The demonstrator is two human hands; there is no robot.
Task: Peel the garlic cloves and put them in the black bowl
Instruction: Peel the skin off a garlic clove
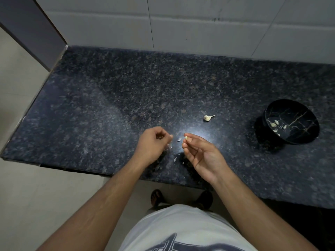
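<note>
Garlic clove [186,137] sits pinched in the right hand's [200,156] fingertips; the left hand [152,144] pinches peel (seemingly). Loose grip could drop it short of the black bowl [297,140].

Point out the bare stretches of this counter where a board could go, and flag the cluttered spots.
Bare: the counter left of the left hand, back to the tiled wall. Cluttered: peel scraps between both hands, the garlic piece behind the right hand, black bowl at right.

A dark speckled granite countertop [126,91] fills the middle, white wall tiles [199,24] run along 12 o'clock, and 2 sandalled feet [156,197] stand on pale floor at 6 o'clock.
</note>
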